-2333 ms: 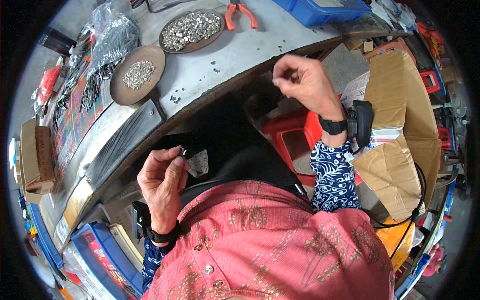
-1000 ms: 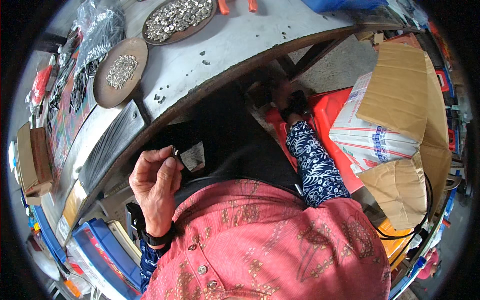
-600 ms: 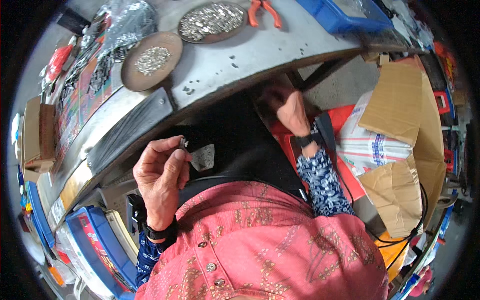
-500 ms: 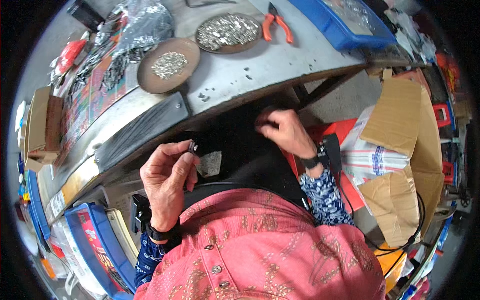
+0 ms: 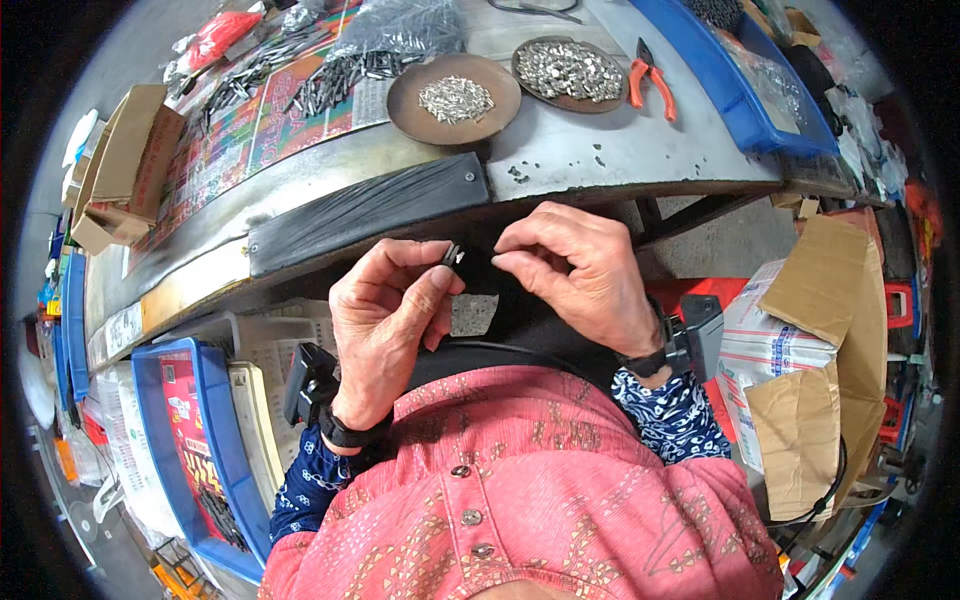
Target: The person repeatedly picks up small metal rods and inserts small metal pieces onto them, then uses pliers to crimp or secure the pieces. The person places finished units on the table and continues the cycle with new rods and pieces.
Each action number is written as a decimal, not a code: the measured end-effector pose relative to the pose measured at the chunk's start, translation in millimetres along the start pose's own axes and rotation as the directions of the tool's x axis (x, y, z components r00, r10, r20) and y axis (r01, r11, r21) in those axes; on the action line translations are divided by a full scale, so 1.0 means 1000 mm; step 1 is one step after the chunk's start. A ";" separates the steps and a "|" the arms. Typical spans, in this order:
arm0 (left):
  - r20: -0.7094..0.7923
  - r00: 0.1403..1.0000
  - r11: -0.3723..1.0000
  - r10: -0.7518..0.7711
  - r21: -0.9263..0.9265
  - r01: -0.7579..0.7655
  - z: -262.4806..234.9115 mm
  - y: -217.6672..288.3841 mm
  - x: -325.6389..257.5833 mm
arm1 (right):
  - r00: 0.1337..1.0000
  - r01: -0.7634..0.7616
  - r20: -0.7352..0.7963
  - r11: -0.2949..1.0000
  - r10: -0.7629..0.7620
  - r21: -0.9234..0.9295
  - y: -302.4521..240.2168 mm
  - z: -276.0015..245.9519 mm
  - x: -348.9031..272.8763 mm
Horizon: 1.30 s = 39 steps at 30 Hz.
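My left hand is closed in a pinch on a small dark piece with a shiny silvery bit, held out past the table's front edge. Facing it a short gap away, my right hand has its thumb and forefinger brought together. Whatever may be between those fingertips is too small to make out. Beyond the hands on the table, a round brown dish bears a heap of small silvery pins. Beside it, a second dish is filled with small shiny metal pieces.
Orange-handled pliers lie right of the dishes, near a blue bin. Many black slim pieces lie on patterned paper at the left. A black plate edges the table. Open cardboard box stands right; blue crate, lower left.
My right hand has come up and closer to my left, its fingertips now near the small piece. My left hand keeps its pinch. The whole view has shifted, with the table appearing farther right.
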<state>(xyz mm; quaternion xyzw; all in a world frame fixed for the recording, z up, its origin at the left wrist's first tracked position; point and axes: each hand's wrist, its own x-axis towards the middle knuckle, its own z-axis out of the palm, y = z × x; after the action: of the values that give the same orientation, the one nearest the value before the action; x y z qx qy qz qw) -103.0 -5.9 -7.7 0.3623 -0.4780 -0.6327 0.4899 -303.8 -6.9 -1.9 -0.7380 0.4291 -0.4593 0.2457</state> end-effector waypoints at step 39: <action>-0.216 0.976 0.994 0.030 -0.096 -0.052 -0.077 0.009 -0.005 | 0.954 0.298 0.218 0.730 -0.206 -0.615 0.091 0.074 0.223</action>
<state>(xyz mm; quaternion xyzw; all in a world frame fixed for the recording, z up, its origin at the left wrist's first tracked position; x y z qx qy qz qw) -27.6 -20.9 -20.4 0.3932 -0.3971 -0.6031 0.5693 -228.1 -246.8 -0.3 -0.8577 0.4380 -0.2633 -0.0575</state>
